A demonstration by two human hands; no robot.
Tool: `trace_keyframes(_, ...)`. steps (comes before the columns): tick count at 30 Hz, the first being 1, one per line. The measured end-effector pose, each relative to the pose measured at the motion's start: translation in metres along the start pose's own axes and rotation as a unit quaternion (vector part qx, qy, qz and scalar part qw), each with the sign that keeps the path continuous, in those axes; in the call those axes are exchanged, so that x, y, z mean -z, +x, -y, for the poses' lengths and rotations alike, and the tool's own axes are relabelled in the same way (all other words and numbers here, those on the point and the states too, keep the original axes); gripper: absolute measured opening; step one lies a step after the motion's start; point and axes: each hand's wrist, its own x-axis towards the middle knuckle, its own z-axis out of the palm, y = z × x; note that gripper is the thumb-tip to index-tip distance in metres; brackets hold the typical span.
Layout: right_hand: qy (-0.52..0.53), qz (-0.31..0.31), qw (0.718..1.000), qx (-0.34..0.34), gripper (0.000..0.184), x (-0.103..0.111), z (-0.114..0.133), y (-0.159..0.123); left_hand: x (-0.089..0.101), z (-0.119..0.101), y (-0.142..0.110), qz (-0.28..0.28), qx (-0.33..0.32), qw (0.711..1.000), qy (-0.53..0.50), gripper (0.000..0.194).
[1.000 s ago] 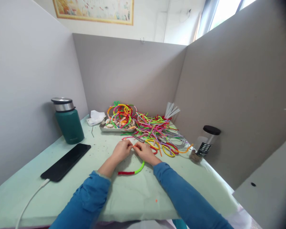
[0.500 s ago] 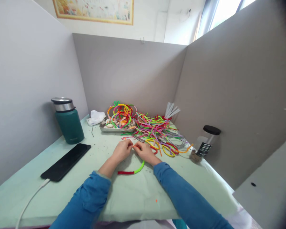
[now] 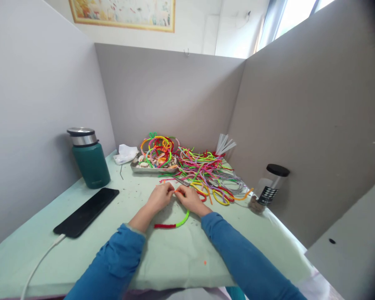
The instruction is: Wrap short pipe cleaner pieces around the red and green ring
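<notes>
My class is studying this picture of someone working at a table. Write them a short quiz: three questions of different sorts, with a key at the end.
1. Multiple choice. What colour is the free end of the chenille strip lying between the forearms?
A) purple
B) red
C) white

2. True or false. The fingertips of the left hand and the right hand are close together.

3. Fill in the missing word. The white cable is plugged into the black ____, which lies in front of the teal insulated bottle.

Key: 1. B, red. 2. True. 3. Smartphone.
</notes>
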Motion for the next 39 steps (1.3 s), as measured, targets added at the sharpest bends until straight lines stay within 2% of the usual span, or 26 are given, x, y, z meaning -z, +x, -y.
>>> trace_keyframes(10,0.003,0.002,1.0,0.002,0.017,-0.0004,-0.0015,-0.0006,0.0006,-0.0017,-0.0003,0.027,0.015,0.999,0.008,0.014)
trace_keyframes(39,0.009,0.008,1.0,0.005,0.017,-0.0002,-0.0021,-0.0009,-0.0009,0.0002,-0.001,0.031,0.006,0.999,0.028,0.015)
